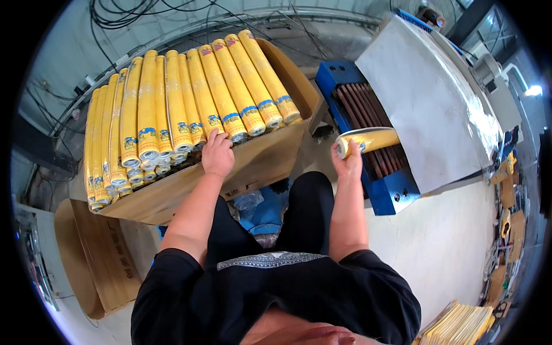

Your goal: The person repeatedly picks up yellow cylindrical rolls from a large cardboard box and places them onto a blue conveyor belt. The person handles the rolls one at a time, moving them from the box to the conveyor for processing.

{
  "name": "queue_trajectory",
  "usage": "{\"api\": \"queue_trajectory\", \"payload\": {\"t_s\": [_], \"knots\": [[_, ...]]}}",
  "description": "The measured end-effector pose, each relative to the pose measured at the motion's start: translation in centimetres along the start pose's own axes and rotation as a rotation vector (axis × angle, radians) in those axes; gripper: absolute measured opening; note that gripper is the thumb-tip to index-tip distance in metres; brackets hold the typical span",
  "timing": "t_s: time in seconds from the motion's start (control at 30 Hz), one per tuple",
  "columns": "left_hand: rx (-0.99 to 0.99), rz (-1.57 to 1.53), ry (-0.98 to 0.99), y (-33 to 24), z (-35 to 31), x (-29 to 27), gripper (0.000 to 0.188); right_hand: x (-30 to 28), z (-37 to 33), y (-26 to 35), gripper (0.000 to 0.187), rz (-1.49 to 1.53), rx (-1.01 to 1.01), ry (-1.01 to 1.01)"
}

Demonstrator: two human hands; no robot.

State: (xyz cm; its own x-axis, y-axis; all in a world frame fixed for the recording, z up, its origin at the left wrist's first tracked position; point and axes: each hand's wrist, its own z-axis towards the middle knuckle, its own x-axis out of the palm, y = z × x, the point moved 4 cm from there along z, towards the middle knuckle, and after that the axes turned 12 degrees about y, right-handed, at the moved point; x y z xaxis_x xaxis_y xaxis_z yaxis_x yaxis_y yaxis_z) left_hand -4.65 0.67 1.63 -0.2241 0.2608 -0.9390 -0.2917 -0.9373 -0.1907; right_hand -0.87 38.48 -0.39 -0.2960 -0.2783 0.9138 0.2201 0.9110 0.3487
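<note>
Yellow printed rolls [148, 103], shiny as if in clear film, lie stacked side by side in an open cardboard box [253, 167] at my left. My left hand [218, 154] is at the near end of one roll [211, 109], its fingers curled over that end; part of the grip is hidden. My right hand [348, 164] grips the near end of another film-covered yellow roll [376, 138]. This roll lies across the brown rollers [359, 106] of a blue-framed machine, and its far end disappears beneath the pale cover [428, 98].
The machine's blue end block [397, 195] stands right of my right forearm. A second cardboard box [100, 259] is on the floor at the left. Flat yellow sheets [460, 325] are piled at the lower right. Black cables [129, 14] hang along the far wall.
</note>
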Motion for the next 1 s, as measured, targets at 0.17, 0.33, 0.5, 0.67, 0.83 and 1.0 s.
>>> {"api": "queue_trajectory", "payload": {"t_s": [0.17, 0.33, 0.5, 0.67, 0.83, 1.0], "knots": [[-0.047, -0.060, 0.025, 0.1, -0.4, -0.4, 0.010, -0.1, -9.1, -9.6, 0.044, -0.379, 0.259, 0.321], [-0.008, -0.054, -0.019, 0.1, -0.6, -0.4, 0.009, -0.4, -12.4, -12.9, 0.059, -0.645, 0.235, 0.423], [-0.012, -0.052, 0.032, 0.5, -0.6, -0.2, 0.012, 5.0, -3.7, -10.3, 0.066, -0.846, 0.138, 0.555], [0.029, -0.039, -0.080, 0.3, -0.5, -0.7, 0.011, 13.7, 7.6, -7.5, 0.075, -1.643, -0.097, 0.526], [0.056, -0.068, -0.104, 0.1, 0.1, -1.1, 0.011, 11.9, 14.3, -10.6, 0.063, -2.523, 0.026, 0.367], [0.058, -0.052, -0.107, 0.6, 0.1, -0.9, 0.012, 8.2, 14.8, -11.8, 0.053, -2.628, -0.123, 0.471]]}}
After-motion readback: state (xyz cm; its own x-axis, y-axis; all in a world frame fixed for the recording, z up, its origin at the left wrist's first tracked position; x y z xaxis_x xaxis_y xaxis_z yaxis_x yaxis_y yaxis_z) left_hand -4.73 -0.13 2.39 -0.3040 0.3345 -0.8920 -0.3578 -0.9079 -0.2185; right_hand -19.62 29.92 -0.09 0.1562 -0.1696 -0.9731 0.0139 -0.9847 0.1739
